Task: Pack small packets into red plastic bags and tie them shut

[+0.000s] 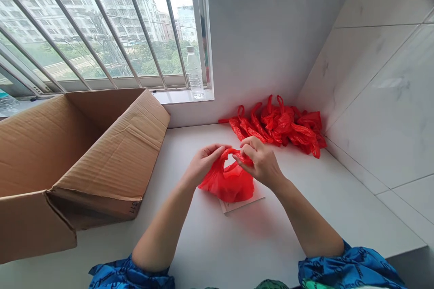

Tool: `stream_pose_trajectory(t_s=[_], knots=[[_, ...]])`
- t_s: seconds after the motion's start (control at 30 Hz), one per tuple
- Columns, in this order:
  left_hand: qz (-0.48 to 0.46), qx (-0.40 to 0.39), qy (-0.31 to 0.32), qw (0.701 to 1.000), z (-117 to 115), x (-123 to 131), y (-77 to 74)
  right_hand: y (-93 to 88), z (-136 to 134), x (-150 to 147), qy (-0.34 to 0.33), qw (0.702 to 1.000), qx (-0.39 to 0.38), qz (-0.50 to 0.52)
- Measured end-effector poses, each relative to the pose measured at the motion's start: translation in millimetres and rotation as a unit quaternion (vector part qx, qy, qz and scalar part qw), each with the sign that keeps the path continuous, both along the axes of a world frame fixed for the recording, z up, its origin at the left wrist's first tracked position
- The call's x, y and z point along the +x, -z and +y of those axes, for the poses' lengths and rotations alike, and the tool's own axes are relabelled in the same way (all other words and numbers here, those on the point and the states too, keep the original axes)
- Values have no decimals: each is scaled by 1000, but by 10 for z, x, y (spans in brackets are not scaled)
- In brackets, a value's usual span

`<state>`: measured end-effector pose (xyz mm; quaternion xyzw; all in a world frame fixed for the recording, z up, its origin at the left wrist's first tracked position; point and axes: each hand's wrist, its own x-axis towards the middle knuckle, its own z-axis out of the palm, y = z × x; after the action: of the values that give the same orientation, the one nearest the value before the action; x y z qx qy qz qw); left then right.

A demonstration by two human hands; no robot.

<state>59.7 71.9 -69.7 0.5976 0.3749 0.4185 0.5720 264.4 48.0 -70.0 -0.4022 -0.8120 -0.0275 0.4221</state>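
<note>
A white countertop (271, 253) spreads beneath both hands and out to either side. Beyond them to the left is a window (111, 22) with metal bars. A cardboard box (111, 149), its flaps open, sits on the counter to the left of the left hand, well apart from it. Just beyond the right hand, by the wall, lies a heap of red plastic bags (281, 124), several with loops sticking up. Between the hands is a single red carrier bag (233, 187), its body hanging below them. The left hand (205, 162) pinches its gathered top edge; the right hand (259, 162), fingers curled, grips the same edge just beside it. A clear plastic bottle (195, 72) stands upright on the sill beyond the left hand. Below the hands, a flat white card (242, 205) lies partly hidden behind the bag.
</note>
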Motion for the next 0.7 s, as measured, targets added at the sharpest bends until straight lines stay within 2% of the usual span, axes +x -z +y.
stream_pose_trajectory(t_s=[0.07,0.17,0.23,0.3,0.37,0.4,0.47,0.53,0.6,0.7], knots=[[65,111,-96,987,66,-79,31,-9,-110,101,-14,1000,-4,-24],[149,219,-215,940,165,-237,110,93,-325,273,-62,992,-107,-16],[181,223,-239,928,183,-330,202,230,-454,403,-79,974,-212,29],[187,204,-235,932,149,-407,337,388,-538,551,-104,941,-308,93],[159,171,-218,947,70,-490,504,532,-577,707,-130,909,-365,152],[141,149,-210,956,21,-540,588,594,-583,775,-123,903,-373,171],[135,101,-199,965,-85,-642,722,692,-581,857,-55,920,-349,167],[197,82,-174,961,-182,-699,776,764,-553,823,13,953,-285,97],[285,113,-117,945,-247,-651,746,813,-477,658,6,978,-209,2],[358,217,-23,908,-244,-390,650,856,-255,281,-52,988,-125,-78]])
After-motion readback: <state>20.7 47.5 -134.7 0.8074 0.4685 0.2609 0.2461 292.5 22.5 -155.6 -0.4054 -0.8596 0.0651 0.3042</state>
